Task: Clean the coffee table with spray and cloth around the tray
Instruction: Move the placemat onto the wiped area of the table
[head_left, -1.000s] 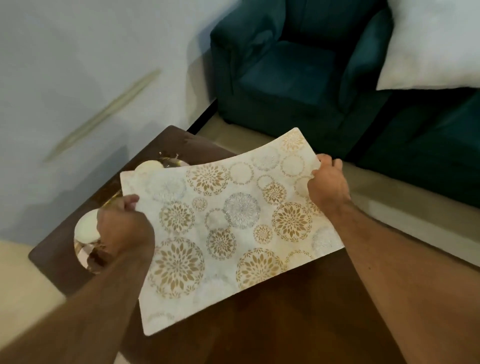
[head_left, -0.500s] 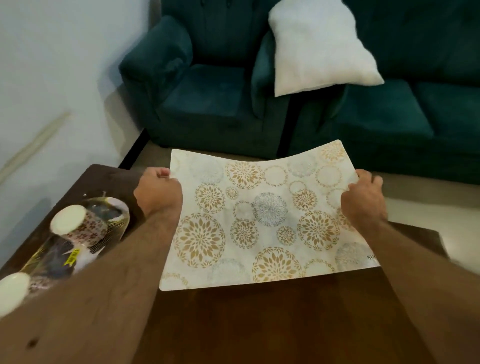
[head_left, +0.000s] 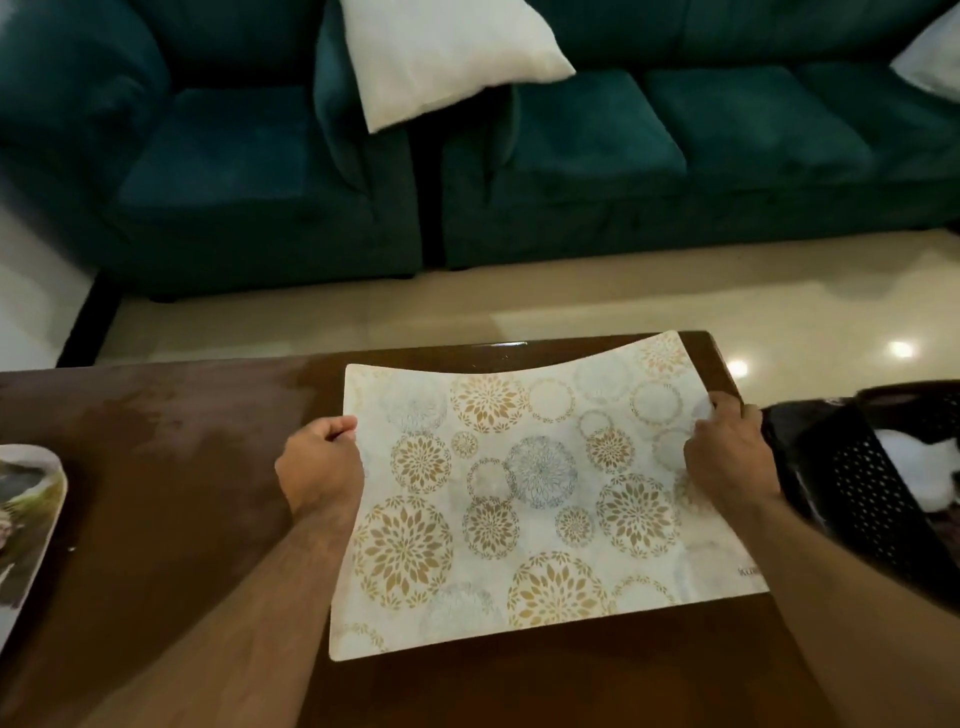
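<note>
Two hands held the patterned placemat (head_left: 530, 499) at this moment: your left hand (head_left: 319, 470) was closed on its left edge, thumb on top and fingers curled under, and your right hand (head_left: 730, 457) was clamped the same way on its right edge. Between those grips the mat sagged in the middle, its far edge curving and its far right corner lifted, so it looked carried rather than lying flat, though its near edge was close to the wood and you could not tell whether it touched.

Under it lay the dark wooden coffee table (head_left: 182, 493). A dull, patchy film spread across the left part of the top, which read as spray or moisture not yet wiped dry, or a surface only partly cleaned. The tray (head_left: 36, 499) sat at the far left edge of view, well apart from your hands and mostly cut off. Just beside your right hand stood a black perforated basket (head_left: 852, 483) with something white inside; it could have been the cloth, but that was unclear.

No spray bottle was in view. By my judgement you were at the clearing or resetting stage, and wiping around the tray was left to finish.
</note>
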